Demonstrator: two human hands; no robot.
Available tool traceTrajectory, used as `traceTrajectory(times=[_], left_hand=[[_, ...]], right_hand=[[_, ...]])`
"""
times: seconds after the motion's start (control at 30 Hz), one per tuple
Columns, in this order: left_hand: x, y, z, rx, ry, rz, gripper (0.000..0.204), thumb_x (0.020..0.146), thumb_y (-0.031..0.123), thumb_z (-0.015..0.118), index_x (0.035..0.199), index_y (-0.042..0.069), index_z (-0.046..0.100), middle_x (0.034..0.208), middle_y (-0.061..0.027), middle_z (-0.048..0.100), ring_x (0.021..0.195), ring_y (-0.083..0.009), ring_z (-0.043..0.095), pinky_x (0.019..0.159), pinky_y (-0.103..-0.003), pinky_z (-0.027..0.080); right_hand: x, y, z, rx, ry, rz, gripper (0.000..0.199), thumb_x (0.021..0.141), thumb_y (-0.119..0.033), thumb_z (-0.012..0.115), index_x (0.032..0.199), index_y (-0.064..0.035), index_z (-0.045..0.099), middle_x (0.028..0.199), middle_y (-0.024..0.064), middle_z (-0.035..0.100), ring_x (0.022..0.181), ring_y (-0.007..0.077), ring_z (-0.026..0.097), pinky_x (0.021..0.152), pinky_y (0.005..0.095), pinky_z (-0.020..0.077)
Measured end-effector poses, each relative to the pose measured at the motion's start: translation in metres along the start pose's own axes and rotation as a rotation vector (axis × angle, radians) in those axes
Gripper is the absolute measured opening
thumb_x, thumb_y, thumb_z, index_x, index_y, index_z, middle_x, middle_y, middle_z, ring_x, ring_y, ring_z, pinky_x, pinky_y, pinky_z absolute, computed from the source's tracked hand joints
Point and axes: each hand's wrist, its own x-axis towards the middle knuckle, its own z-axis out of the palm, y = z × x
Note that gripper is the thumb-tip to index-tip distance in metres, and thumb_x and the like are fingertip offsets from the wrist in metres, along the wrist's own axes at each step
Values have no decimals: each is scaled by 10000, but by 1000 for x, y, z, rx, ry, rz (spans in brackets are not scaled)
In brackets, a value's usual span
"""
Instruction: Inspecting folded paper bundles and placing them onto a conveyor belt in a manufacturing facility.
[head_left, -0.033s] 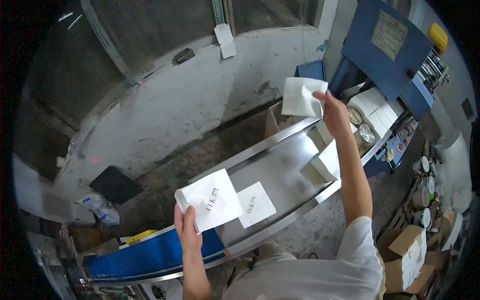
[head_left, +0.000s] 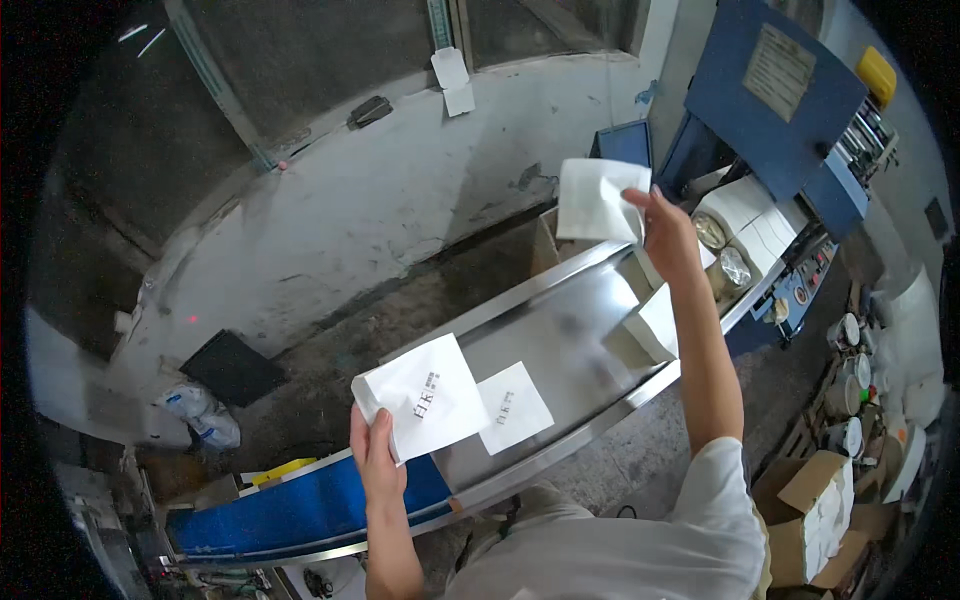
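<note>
My left hand (head_left: 378, 462) grips a white paper bag (head_left: 430, 395) with dark print by its lower left corner, thumb on top; it may be a small stack. Its right edge overlaps a second printed white paper bag (head_left: 516, 408) that lies on the metal chute (head_left: 560, 335). Farther off to the right, my right hand (head_left: 668, 235) pinches another white paper bag (head_left: 598, 200) by its right edge. This one is held up above the chute's far side, its visible face without print.
A blue conveyor belt (head_left: 290, 515) continues from the chute's left end. A blue machine (head_left: 770, 100) stands at the far right, with white paper (head_left: 760, 225) beneath its panel. An open cardboard box (head_left: 800, 510) sits at lower right, near several tubs (head_left: 848, 437).
The bag in my right hand has shifted slightly left and down. My left hand and its bag have hardly moved.
</note>
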Motion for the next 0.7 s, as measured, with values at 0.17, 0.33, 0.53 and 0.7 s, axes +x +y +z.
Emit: traceTrajectory(times=[0.17,0.33,0.53,0.7], left_hand=[[-5,6,2,-71,60,68,396,959,172,515,1310,2,447,1146,-94,580,1022,-148,572,865,-278,459],[-7,-18,-7,24,208,166,346,940,133,576,1248,16,472,1098,-51,574,975,-98,526,849,-260,435],[-30,-28,-43,-294,176,-30,443,926,216,605,1304,41,453,1174,-87,577,1063,-185,560,884,-323,456],[-59,-28,-100,-43,37,200,435,951,217,549,1331,35,440,1171,-91,581,1041,-166,580,827,-291,484]], right_hand=[[-74,9,62,-76,-76,-12,458,972,-332,500,1117,87,616,1073,150,647,960,205,617,874,316,471],[-179,37,181,-779,-284,-254,249,906,-155,602,1107,-23,663,1007,139,676,973,242,627,847,330,488],[-261,67,257,-1271,-722,-607,372,764,-115,727,1114,-23,643,1306,238,515,1164,401,542,935,464,470],[-262,71,247,-835,-415,-409,378,811,-169,707,1144,-13,617,1134,196,617,1073,332,601,896,379,483]])
